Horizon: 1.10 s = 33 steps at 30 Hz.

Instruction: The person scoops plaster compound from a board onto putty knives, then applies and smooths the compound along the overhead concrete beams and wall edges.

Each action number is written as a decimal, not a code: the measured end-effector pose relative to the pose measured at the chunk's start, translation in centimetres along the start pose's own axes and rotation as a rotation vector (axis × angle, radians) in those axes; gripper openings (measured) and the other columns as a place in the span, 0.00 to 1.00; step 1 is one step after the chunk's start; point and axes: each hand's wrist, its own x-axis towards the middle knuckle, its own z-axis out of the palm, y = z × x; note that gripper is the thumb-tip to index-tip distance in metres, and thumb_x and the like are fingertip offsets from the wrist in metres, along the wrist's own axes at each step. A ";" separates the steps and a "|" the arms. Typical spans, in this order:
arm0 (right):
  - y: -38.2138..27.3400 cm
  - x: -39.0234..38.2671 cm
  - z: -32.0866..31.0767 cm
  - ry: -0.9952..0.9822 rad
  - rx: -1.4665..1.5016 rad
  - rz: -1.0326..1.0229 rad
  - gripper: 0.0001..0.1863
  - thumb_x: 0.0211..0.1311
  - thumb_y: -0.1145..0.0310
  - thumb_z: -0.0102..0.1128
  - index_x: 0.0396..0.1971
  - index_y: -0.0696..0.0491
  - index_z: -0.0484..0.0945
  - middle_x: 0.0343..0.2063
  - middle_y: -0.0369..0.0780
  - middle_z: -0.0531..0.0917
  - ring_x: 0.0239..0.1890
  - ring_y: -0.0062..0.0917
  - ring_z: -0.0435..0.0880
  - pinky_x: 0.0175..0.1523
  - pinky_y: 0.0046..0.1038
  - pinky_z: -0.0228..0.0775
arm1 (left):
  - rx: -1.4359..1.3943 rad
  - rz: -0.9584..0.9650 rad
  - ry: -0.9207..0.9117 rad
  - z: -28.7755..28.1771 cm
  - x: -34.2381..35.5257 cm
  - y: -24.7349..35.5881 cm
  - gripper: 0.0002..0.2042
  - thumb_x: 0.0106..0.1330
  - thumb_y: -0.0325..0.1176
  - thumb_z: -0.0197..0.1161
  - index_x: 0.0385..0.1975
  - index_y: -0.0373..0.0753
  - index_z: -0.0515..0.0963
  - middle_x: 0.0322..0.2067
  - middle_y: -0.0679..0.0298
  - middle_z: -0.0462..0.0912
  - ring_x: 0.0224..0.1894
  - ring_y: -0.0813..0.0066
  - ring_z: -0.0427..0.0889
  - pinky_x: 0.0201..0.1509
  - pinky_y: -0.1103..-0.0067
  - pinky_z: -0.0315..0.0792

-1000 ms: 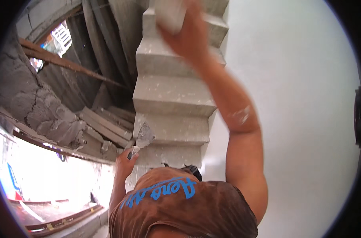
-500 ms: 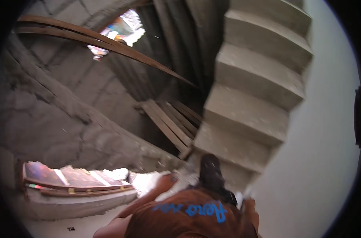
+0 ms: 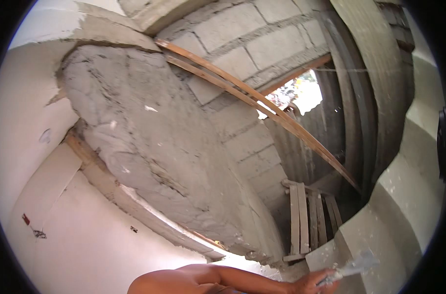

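Observation:
My left arm comes in from the lower edge and bends across to the right. At its end my left hand (image 3: 308, 282) is closed around the handle of a putty knife (image 3: 355, 267), its pale grey blade blurred and pointing right. The blade is in front of the light grey concrete stairs (image 3: 375, 235); whether it touches them I cannot tell. My right hand does not show. Left of the arm's reach rises a rough, grey plastered wall section (image 3: 154, 132) with cracks and ridges.
Two long wooden strips (image 3: 242, 95) slant across a concrete block wall (image 3: 232, 29). Wooden slats (image 3: 301, 215) lie low beside the stairs, near corrugated sheets (image 3: 306, 149) with a bright opening (image 3: 301, 93) above. A smooth whitish wall (image 3: 90, 220) stands at the left.
My view has swung left and up, so the stairs now sit at the right edge. My left hand has come across to the right with the putty knife; my right hand has left the view.

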 end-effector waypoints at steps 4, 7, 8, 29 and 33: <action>-16.0 1.6 -7.3 0.049 0.174 -0.342 0.10 0.58 0.66 0.53 0.34 0.52 0.82 0.36 0.47 0.84 0.38 0.38 0.84 0.41 0.40 0.76 | 0.188 -0.020 -0.018 0.4 1.8 2.5 0.27 0.61 0.34 0.63 0.61 0.41 0.66 0.52 0.49 0.76 0.54 0.53 0.77 0.57 0.65 0.72; -24.2 -0.8 -11.3 0.049 0.303 -0.701 0.10 0.57 0.69 0.52 0.36 0.56 0.78 0.39 0.50 0.82 0.42 0.43 0.82 0.44 0.42 0.76 | 0.260 -0.238 -0.121 -2.4 2.1 0.4 0.27 0.61 0.40 0.66 0.60 0.41 0.68 0.52 0.48 0.76 0.55 0.57 0.78 0.59 0.65 0.71; -26.5 -0.9 -12.7 0.045 0.291 -0.735 0.10 0.57 0.69 0.52 0.36 0.56 0.78 0.39 0.50 0.82 0.42 0.43 0.82 0.44 0.42 0.76 | 0.247 -0.135 -0.051 -3.0 2.0 -4.4 0.22 0.69 0.35 0.57 0.61 0.38 0.65 0.50 0.52 0.75 0.54 0.53 0.75 0.57 0.64 0.69; -18.7 0.9 -9.2 -0.426 -0.188 -0.510 0.20 0.66 0.58 0.49 0.54 0.49 0.75 0.47 0.45 0.83 0.47 0.40 0.85 0.48 0.41 0.79 | 0.863 -0.433 0.233 -18.1 -2.3 -3.0 0.20 0.66 0.41 0.58 0.54 0.39 0.70 0.37 0.53 0.80 0.46 0.54 0.76 0.52 0.59 0.64; -15.9 0.5 -4.8 -0.487 -0.109 -0.501 0.21 0.65 0.56 0.51 0.53 0.50 0.76 0.49 0.45 0.82 0.51 0.40 0.81 0.54 0.40 0.74 | 0.586 -0.666 -0.087 -18.1 -1.5 0.1 0.22 0.67 0.43 0.57 0.56 0.39 0.72 0.45 0.51 0.78 0.52 0.50 0.74 0.58 0.61 0.66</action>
